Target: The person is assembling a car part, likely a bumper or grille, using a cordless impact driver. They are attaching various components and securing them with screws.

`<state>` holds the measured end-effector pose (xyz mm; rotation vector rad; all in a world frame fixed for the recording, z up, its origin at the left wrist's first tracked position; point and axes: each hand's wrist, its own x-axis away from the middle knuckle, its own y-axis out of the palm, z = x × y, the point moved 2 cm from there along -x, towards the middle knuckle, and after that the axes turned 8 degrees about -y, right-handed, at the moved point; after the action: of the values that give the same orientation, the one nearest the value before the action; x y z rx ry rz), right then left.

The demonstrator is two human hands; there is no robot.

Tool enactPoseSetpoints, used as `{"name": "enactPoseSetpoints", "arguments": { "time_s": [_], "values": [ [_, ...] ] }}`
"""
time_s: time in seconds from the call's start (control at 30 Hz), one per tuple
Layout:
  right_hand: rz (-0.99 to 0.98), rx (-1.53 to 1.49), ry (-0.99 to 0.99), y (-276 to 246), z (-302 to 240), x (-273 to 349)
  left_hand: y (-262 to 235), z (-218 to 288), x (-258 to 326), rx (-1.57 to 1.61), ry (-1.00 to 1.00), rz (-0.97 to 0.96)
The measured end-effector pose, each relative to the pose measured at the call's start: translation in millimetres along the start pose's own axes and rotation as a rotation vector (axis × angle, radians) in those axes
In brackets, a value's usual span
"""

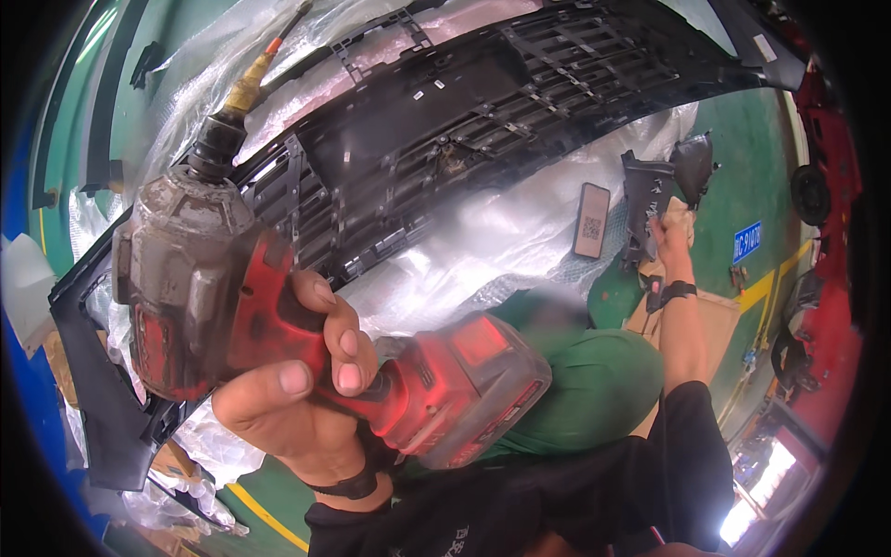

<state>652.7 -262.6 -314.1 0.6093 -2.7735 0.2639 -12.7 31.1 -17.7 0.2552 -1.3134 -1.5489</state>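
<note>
My left hand [306,408] is wrapped around the grip of a red and grey cordless impact driver [195,278]. The driver is close up at the left, its yellow-wrapped bit [251,84] pointing up and its red battery [464,390] to the right. Farther right, my right hand [676,237] is closed at the edge of a black plastic bracket [645,204]; how much it grips is partly hidden. Beyond both hands lies a large black car bumper with a slatted grille [445,139], stretching across the view.
Crumpled clear bubble wrap [455,260] lies under the bumper. A phone [591,220] rests on it beside the bracket. Brown cardboard [715,325] is below my right forearm. A blue licence plate [747,241] lies on the green floor. Red car bodywork [845,353] stands at the right.
</note>
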Motion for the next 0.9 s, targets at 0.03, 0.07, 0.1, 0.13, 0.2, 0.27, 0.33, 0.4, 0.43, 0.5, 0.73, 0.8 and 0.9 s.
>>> {"name": "enactPoseSetpoints", "arguments": {
  "time_s": [0.03,0.07,0.1,0.13,0.2,0.27,0.33,0.4,0.43,0.5,0.73,0.8,0.9],
  "values": [
    [-0.038,-0.169,0.039,13,-12,3,0,-1,0,-0.001,-0.001,-0.005],
    [-0.083,-0.367,0.094,32,-29,6,1,0,2,-0.004,0.001,-0.008],
    [-0.141,-0.522,0.155,60,-48,14,1,2,4,-0.024,0.018,0.013],
    [-0.211,-0.630,0.192,85,-70,23,1,3,5,-0.037,0.027,0.027],
    [-0.375,-0.767,0.254,133,-116,48,1,4,4,-0.044,0.033,0.043],
    [-0.548,-0.850,0.297,169,-160,71,-1,3,-2,-0.027,0.026,0.040],
    [-0.667,-0.824,0.316,202,-194,90,3,1,-6,-0.023,0.011,0.084],
    [-0.790,-0.781,0.337,229,-220,103,9,-1,-7,-0.055,0.027,0.114],
    [-0.842,-0.748,0.341,237,-231,107,12,-3,-12,-0.086,0.039,0.115],
    [-0.835,-0.592,0.304,257,-254,120,12,-8,-20,-0.098,0.032,0.121],
    [-0.891,-0.087,0.208,309,-295,160,0,-31,-34,0.019,-0.230,-0.072],
    [-0.965,0.032,0.173,321,-288,177,0,-44,-42,0.024,-0.305,-0.076],
    [-1.029,0.184,0.168,352,-280,221,10,-51,-46,0.063,-0.365,-0.080]
  ]
}}
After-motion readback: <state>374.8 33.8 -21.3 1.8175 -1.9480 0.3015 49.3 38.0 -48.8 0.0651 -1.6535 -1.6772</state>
